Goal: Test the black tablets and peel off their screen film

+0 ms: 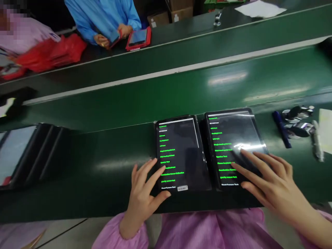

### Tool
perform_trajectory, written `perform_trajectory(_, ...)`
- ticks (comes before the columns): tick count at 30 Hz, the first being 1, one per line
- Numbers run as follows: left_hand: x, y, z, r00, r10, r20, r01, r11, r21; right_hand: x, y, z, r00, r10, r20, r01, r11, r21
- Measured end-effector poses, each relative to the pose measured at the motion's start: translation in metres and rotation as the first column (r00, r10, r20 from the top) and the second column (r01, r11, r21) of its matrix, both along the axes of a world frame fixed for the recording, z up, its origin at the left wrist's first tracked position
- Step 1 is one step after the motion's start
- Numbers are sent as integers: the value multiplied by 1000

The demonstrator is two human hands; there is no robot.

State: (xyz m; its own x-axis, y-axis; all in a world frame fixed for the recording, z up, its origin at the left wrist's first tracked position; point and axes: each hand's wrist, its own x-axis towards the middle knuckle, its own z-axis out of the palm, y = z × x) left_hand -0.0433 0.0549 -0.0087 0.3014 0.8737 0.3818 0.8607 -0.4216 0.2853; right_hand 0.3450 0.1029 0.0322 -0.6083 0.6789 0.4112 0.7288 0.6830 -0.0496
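"Tablets (185, 148), seen from the head: how do they lie?"

"Side by side, slim slabs with rounded corners and glossy black glass, rows of green lettering down each screen. The left tablet (186, 159) sits just right of the left hand (142, 193); the right tablet (228, 129) lies under the fingers of the right hand (273, 181)."

"Are the hands gripping?"

"Neither one. The left is spread wide, fingertips at the tablet's edge and thumb near its lower corner; I can't tell whether they press. The right is splayed too, its fingers over the glass beside a bright glare."

"And the surface below both hands?"

"A smooth, dark green bench (109, 159), softly reflective."

"Beyond the right hand?"

"A slim blue pen (282, 129), then shiny metal pieces (298, 113) with round black faces, and pale paper (326, 129)."

"Left of the left hand?"

"Well apart, overlapping flat black devices (33, 152), the uppermost with a greyish screen."

"Far ahead of both?"

"A co-worker in a blue, creased sleeve (85, 24), beside a tablet in a red case (148, 36), and crumpled red material (59, 52)."
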Motion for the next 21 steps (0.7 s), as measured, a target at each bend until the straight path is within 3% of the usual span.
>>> perform_trajectory(4, 5, -4, 2, 999, 13, -38, -14, 1000, -25, 15, 2, 7, 997, -12, -75, 11, 1000, -18)
perform_trajectory(6, 6, -7, 3, 998, 29, -58, -32, 998, -47, 22, 3, 15, 985, -97, -142, 86, 993, -83)
perform_trajectory(9, 3, -8, 9, 996, 49, 78, -51, 998, 26, 27, 16, 19, 944, -263, -202, 222, 954, -202)
perform_trajectory(11, -2, 2, 14, 970, 88, 228, -110, 990, 86, 28, 39, 11, 888, -350, -300, 256, 916, -311)
perform_trajectory(13, -6, 27, 15, 923, 144, 356, -180, 981, 70, 29, 74, -4, 779, -445, -441, 234, 860, -454)
perform_trajectory(14, -6, 44, 13, 891, 184, 415, -210, 977, 17, 30, 93, -13, 687, -526, -502, 210, 805, -555)
perform_trajectory(16, -4, 87, 5, 760, 315, 568, -254, 949, -186, 30, 130, -29, 618, -578, -532, 173, 761, -625)
perform_trajectory(18, 1, 131, -6, 578, 457, 676, -218, 885, -412, 27, 156, -38, 575, -598, -558, 37, 701, -712)
perform_trajectory(20, 7, 166, -14, 457, 516, 724, -146, 847, -511, 22, 169, -42, 545, -610, -575, -87, 641, -762)
perform_trajectory(21, 9, 179, -16, 437, 513, 739, -122, 848, -516, 20, 172, -43, 534, -620, -574, -118, 618, -777)
